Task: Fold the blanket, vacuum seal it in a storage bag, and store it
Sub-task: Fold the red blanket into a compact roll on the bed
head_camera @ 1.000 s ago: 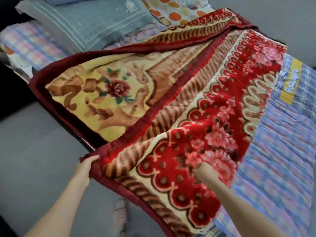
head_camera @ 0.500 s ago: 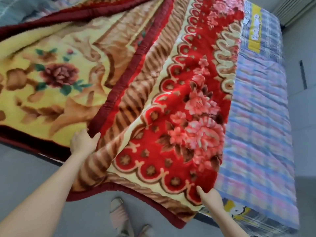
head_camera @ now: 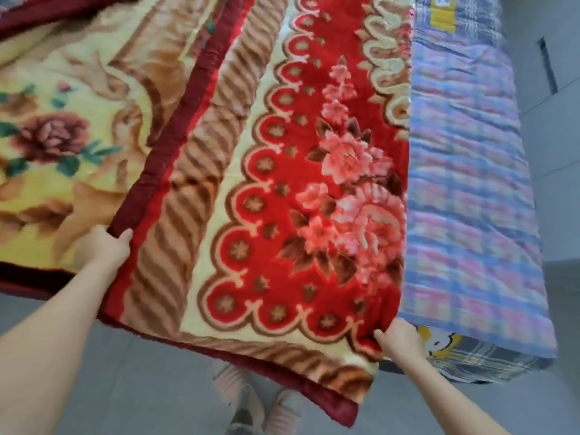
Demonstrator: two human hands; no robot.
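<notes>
On one blanket — two hands

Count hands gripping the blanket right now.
2. Left hand grips the blanket by its dark red hem, on the folded layer's left side; right hand grips its right edge, beside the plaid mattress. No others in view.

A bed covered in a blue-and-pink plaid sheet stands on a smooth grey floor in soft, even daylight. A yellow patch marks the cover near its far end, and a cartoon print shows at the near corner. A pale grey wall with a dark vertical strip rises at right.
</notes>
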